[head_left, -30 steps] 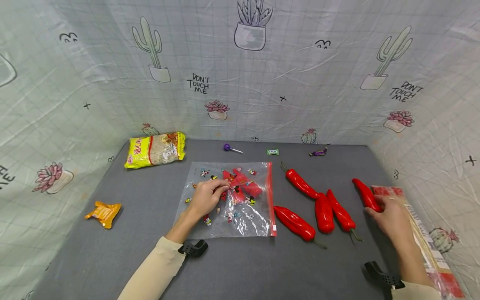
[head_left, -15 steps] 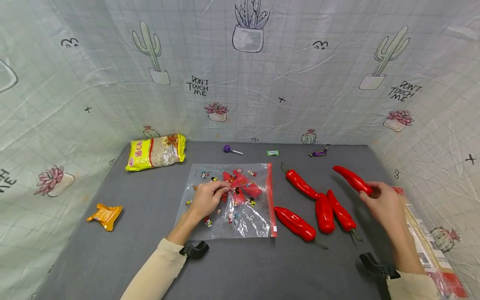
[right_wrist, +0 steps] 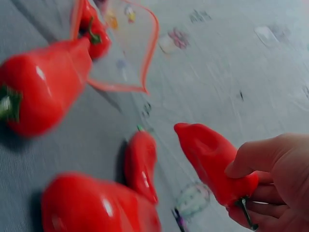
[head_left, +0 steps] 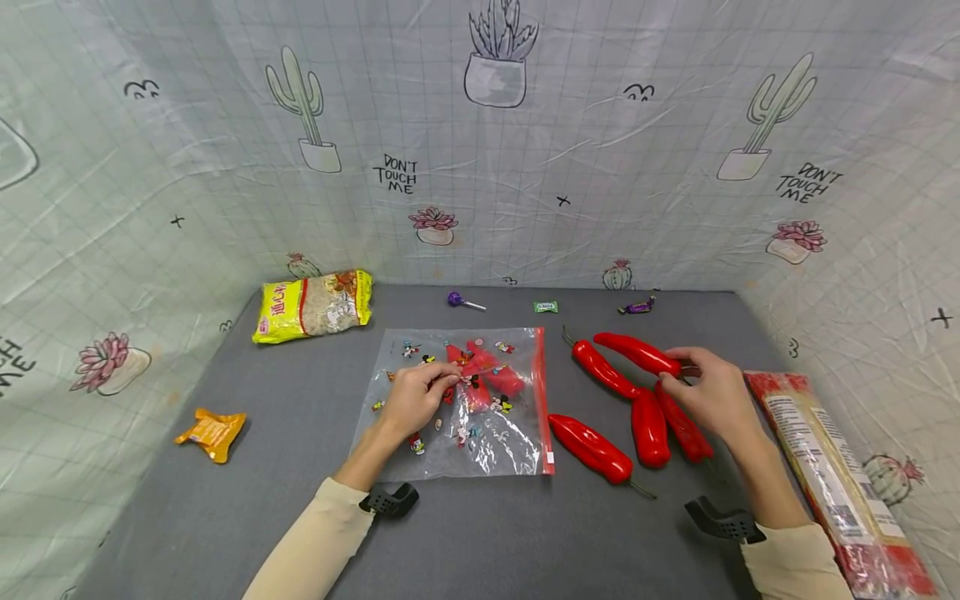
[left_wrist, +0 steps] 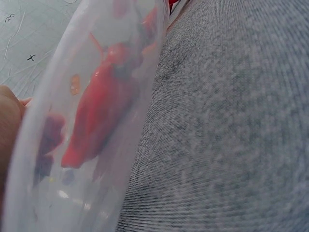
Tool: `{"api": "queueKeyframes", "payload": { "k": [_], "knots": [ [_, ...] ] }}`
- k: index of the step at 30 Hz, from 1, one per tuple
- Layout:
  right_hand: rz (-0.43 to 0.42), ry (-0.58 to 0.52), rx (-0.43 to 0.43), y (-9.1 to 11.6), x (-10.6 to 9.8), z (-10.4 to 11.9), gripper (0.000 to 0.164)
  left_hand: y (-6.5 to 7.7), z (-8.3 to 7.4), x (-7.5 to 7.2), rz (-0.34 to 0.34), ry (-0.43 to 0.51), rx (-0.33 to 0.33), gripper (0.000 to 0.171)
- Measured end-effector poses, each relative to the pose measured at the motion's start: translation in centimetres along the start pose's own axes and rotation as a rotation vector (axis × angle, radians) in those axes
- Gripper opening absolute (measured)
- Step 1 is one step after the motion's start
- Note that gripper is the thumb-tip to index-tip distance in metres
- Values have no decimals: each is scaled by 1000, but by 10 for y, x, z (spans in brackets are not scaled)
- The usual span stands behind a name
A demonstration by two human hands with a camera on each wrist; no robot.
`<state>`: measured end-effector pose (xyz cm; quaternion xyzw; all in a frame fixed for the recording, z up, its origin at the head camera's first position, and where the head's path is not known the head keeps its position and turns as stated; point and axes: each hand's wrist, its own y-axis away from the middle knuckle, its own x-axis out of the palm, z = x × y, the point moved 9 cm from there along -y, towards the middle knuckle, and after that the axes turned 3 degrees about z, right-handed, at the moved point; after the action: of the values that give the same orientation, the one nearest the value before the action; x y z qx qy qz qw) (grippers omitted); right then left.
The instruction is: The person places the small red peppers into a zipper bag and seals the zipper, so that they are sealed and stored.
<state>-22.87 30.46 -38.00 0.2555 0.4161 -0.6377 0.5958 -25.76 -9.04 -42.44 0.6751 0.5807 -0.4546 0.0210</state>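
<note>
My left hand [head_left: 415,398] pinches the top layer of a clear zip bag [head_left: 390,454] printed with cartoon figures. Several red peppers [left_wrist: 104,106] lie inside it, seen through the film in the left wrist view. The bag's red zip edge [head_left: 538,350] faces right, and its mouth gapes in the right wrist view. My right hand [head_left: 716,392] grips a red pepper [right_wrist: 205,154] near its stem end, tip pointing left, held above the table. Below and around it several more red peppers [head_left: 592,448] lie loose between bag and hand.
A long red-and-clear package [head_left: 817,450] lies along the right edge. At the back are a yellow food packet [head_left: 311,307], a purple lollipop [head_left: 455,298], a green wrapped candy [head_left: 546,307] and a purple candy [head_left: 637,307]. An orange packet [head_left: 212,433] lies at left.
My right hand has lifted the pepper from beside the long package and carried it left, over the loose peppers. My left hand stays in place, pinching the bag.
</note>
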Motion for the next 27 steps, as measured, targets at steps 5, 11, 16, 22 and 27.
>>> {"api": "queueKeyframes", "payload": {
  "k": [5, 11, 16, 22, 27],
  "knots": [
    [95, -35, -42, -9, 25, 22, 32, 1, 0, -1, 0, -2, 1, 9],
    [182, -82, -50, -19, 55, 44, 32, 1, 2, -1, 4, 4, -11, 9],
    [211, -64, -69, -24, 78, 59, 32, 0, 1, -1, 4, 11, -6, 8],
    [231, -62, -114, -31, 101, 73, 31, -1, 0, -2, 5, 11, -10, 9],
    [261, -124, -150, -35, 120, 86, 32, -1, -2, -3, -5, 12, 7, 9]
  ]
}}
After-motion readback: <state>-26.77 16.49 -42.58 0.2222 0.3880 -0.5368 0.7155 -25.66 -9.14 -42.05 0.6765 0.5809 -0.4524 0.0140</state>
